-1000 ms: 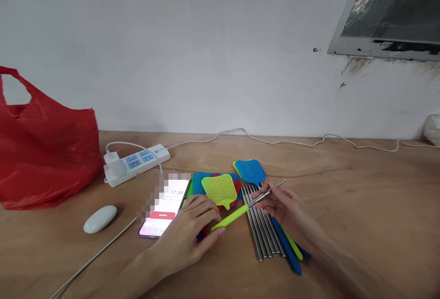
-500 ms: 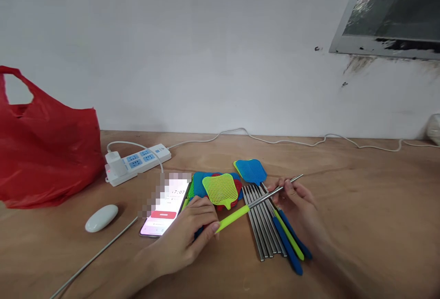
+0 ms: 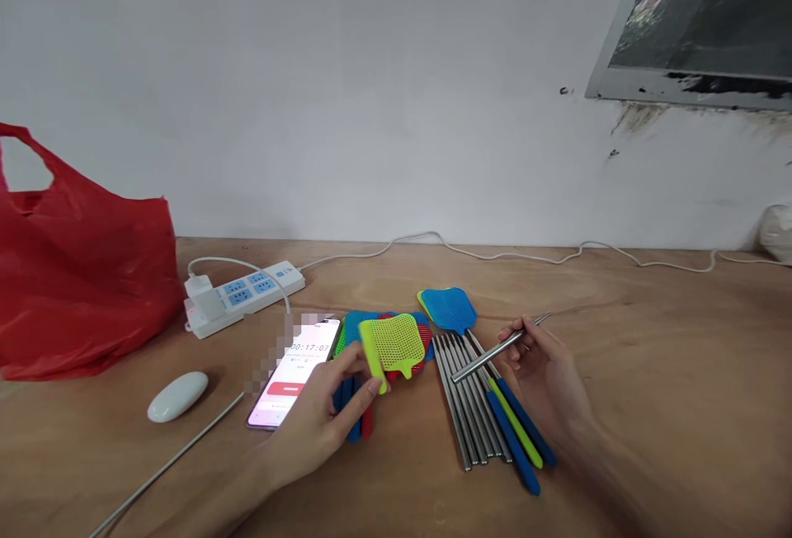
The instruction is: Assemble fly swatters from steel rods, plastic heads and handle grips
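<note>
My left hand (image 3: 325, 418) pinches a lime green handle sleeve (image 3: 372, 355), held beside the pile of mesh swatter heads (image 3: 396, 342). My right hand (image 3: 544, 373) grips a bare steel rod (image 3: 498, 348), which hangs slanted just above a row of several steel rods (image 3: 465, 406) with blue and green handles (image 3: 516, 431). A blue swatter head (image 3: 450, 309) lies beyond the rods. Blue and red handles (image 3: 355, 418) lie under my left fingers.
A lit phone (image 3: 295, 373) lies left of the swatter heads. Behind it are a white power strip (image 3: 244, 294) with its cable, a white oval object (image 3: 177, 395), a thin rod (image 3: 167, 464) and a red plastic bag (image 3: 80, 274). The wooden table (image 3: 649, 340) meets a white wall.
The green sleeve has come off the steel rod: my left hand drew it left toward the swatter heads, while my right hand kept the bare rod and shifted right.
</note>
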`<state>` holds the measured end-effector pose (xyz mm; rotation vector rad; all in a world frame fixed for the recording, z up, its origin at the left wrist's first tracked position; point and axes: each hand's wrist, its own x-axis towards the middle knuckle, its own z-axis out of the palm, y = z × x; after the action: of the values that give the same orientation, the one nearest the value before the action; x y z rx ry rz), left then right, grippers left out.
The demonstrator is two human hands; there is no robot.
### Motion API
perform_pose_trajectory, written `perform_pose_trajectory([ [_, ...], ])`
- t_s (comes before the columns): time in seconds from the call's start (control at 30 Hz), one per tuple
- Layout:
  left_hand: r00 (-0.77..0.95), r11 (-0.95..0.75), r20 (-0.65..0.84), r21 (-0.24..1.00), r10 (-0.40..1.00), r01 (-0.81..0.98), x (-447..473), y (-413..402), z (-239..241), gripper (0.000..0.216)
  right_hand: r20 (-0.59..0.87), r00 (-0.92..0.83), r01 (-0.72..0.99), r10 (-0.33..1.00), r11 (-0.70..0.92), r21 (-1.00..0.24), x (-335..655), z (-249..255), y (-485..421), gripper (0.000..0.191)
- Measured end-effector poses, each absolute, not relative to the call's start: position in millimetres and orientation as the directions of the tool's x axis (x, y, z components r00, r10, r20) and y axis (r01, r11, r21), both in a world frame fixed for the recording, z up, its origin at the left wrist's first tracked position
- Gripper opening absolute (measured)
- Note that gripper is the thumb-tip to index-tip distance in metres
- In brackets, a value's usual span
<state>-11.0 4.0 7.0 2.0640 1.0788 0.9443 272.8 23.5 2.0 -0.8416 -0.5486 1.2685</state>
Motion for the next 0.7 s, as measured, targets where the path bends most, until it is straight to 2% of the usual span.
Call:
perform_pose_trajectory([
  [0.23, 0.24, -0.369, 0.314, 0.898, 0.919, 0.239, -10.4, 8.2, 5.2, 0.015, -0.106, 0.172, -0.599, 0.979, 0.019, -0.8, 271.1, 3.9, 21.6, 0.02],
  [0.3, 0.208, -0.318, 0.272, 0.917, 0.94, 0.241, -10.1, 7.6, 4.6, 0.025, -0.107, 0.156, -0.588, 0.982, 0.006, -0.809, 270.6, 3.1, 21.5, 0.022],
  [0.4, 0.174, -0.25, 0.208, 0.93, 0.963, 0.268, -9.1, 5.0, 5.1, 0.05, -0.09, 0.132, -0.566, 0.987, 0.001, -0.824, 270.4, 2.0, 21.7, 0.024],
  [0.5, 0.153, -0.245, 0.211, 0.935, 0.966, 0.255, -8.3, 3.8, 5.4, 0.058, -0.092, 0.096, -0.543, 0.991, -0.025, -0.839, 271.2, 0.5, 22.0, 0.023],
  [0.6, 0.187, -0.253, 0.209, 0.934, 0.96, 0.253, -9.2, 5.0, 4.3, 0.047, -0.105, 0.055, -0.527, 0.993, -0.06, -0.848, 272.1, -1.4, 22.0, 0.022],
  [0.7, 0.231, -0.244, 0.191, 0.942, 0.954, 0.229, -11.3, 5.9, 2.6, 0.023, -0.095, 0.042, -0.512, 0.995, -0.06, -0.857, 272.1, -2.3, 21.7, 0.023],
])
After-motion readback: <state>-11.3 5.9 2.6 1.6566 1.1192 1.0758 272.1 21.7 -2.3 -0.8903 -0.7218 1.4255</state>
